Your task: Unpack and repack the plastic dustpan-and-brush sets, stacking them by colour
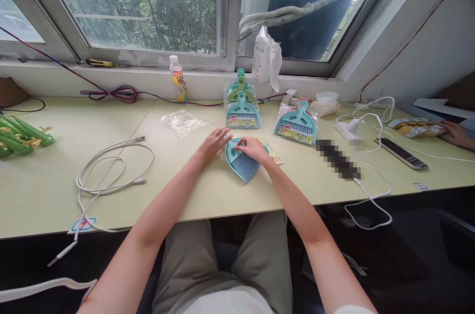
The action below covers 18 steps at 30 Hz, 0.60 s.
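Note:
A small turquoise dustpan [230, 154] lies on the table in front of me, with a matching hand brush [245, 168] nested on it, its blue-grey bristles toward me. My left hand [215, 141] rests at the dustpan's left rim, its fingers stretched out. From the right, my right hand [251, 149] closes thumb and fingers in a pinch at the brush's handle end, covering much of it. A printed card [272, 151] sticks out beyond my right wrist.
Wrapped dustpan sets stand behind [243, 108] and to the right [297, 123]. Crumpled clear plastic [182, 122], a drink bottle [178, 78] and a coiled white cable [115, 165] are on the left. Rightward are a phone [401, 153], a power strip [349, 128] and another person's hand [460, 134].

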{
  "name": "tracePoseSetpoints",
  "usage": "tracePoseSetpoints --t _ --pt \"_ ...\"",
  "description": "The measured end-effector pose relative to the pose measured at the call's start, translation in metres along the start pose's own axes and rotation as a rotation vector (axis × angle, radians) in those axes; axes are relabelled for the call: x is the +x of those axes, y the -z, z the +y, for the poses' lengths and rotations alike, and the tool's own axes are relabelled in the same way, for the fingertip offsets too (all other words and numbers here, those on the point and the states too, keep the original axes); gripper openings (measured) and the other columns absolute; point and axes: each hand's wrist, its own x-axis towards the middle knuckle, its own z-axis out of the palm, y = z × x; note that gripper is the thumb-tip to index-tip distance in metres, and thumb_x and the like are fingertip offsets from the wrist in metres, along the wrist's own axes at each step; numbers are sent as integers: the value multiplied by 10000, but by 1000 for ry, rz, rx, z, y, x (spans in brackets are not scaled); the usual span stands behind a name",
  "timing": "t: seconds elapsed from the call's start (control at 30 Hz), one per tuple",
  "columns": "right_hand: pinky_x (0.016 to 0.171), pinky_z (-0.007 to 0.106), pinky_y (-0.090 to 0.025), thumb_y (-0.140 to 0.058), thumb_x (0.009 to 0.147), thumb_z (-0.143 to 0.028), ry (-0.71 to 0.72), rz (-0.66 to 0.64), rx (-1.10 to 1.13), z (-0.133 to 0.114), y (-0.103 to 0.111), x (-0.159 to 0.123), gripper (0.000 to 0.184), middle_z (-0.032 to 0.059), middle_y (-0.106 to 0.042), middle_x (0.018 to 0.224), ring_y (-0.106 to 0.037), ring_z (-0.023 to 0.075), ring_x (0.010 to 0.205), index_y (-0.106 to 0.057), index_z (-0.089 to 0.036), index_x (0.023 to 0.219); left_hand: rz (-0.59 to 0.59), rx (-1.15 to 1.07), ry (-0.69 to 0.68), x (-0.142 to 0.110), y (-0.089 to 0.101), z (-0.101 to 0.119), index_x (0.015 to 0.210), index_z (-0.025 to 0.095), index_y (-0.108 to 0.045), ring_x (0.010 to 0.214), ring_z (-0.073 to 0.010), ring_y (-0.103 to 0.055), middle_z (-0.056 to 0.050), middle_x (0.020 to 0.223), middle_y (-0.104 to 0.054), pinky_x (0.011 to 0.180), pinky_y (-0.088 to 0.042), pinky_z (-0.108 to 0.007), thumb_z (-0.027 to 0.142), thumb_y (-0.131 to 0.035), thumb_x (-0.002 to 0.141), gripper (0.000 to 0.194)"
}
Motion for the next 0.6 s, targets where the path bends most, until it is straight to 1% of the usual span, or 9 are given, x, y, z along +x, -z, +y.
tracePoseSetpoints --t 0.03,0.1,0.17,0.23,0.3,0.43,0.53,0.6 --pt "620 235 -350 -696 818 -445 10 4 12 0 0 0 251 -5 -697 771 -603 143 723 -719 -206 889 -28 -32 -45 0 2 0 1174 184 -585 1310 -278 -490 -157 1320 -565 1081 -430 -452 58 -436 900 336" --pt "619 234 -344 -693 820 -428 34 17 24 0 0 1 231 -12 -691 751 -593 134 704 -714 -202 867 -74 -117 -64 -2 4 -2 1146 182 -605 1288 -255 -521 -146 1269 -603 1085 -434 -427 77 -393 926 324" --pt "623 233 -343 -694 819 -420 58 32 35 1 0 1 223 -15 -689 742 -590 129 697 -709 -198 846 -102 -203 -19 -4 4 -4 1145 183 -620 1293 -244 -528 -141 1258 -619 1114 -408 -423 82 -370 933 343" --pt "631 231 -349 -696 819 -418 72 36 43 1 -1 2 225 -14 -692 743 -593 127 696 -707 -194 830 -130 -278 35 -6 4 -5 1164 181 -630 1328 -241 -509 -144 1293 -615 1146 -374 -424 76 -368 929 368" --pt "641 230 -359 -698 819 -420 79 25 42 3 -3 3 231 -11 -699 752 -601 127 701 -708 -190 824 -170 -322 75 -8 4 -5 1185 182 -634 1354 -240 -492 -142 1326 -606 1153 -368 -417 64 -370 918 393" --pt "658 228 -380 -727 797 -416 72 -29 4 4 -4 4 228 -2 -711 771 -620 136 724 -714 -189 821 -253 -309 128 -9 2 -1 1157 180 -641 1327 -248 -526 -146 1339 -606 1108 -411 -392 43 -378 907 387" --pt "662 232 -383 -727 799 -399 66 -40 -59 0 -3 2 207 13 -721 802 -632 148 754 -710 -195 827 -266 -304 154 -8 2 1 1097 175 -649 1273 -252 -568 -152 1304 -623 1062 -443 -370 34 -408 898 343" --pt "663 237 -385 -718 801 -395 49 -18 -85 -4 -2 0 196 20 -726 825 -641 159 777 -710 -204 842 -245 -312 149 -7 2 2 1085 178 -651 1255 -258 -577 -149 1294 -628 1053 -447 -380 39 -415 897 332"
